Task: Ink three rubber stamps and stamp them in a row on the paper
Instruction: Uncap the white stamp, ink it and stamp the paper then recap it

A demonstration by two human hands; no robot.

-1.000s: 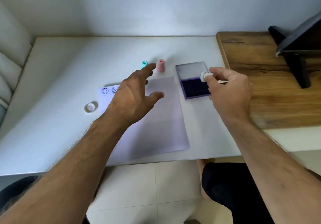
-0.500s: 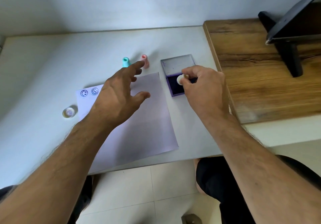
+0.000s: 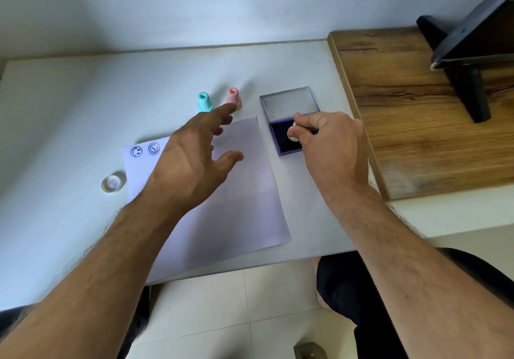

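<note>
A white sheet of paper [image 3: 239,191] lies on the white table, with two blue smiley prints [image 3: 144,150] at its far left corner. My right hand [image 3: 328,141] is shut on a small white stamp [image 3: 292,135] and holds it on the dark pad of the open purple ink pad [image 3: 283,147], whose clear lid [image 3: 290,102] lies folded back. My left hand [image 3: 194,161] hovers over the paper with its fingers spread, holding nothing. A teal stamp [image 3: 204,102] and a pink stamp [image 3: 233,97] stand upright just beyond the paper.
A small round cap [image 3: 111,184] lies on the table [image 3: 69,113] left of the paper. A wooden board [image 3: 417,108] at the right carries a dark stand [image 3: 467,86] with a screen. The table's front edge is close to my knees.
My right hand carried the white stamp down onto the ink pad. The view shifted slightly right and down. My left hand stayed spread above the paper.
</note>
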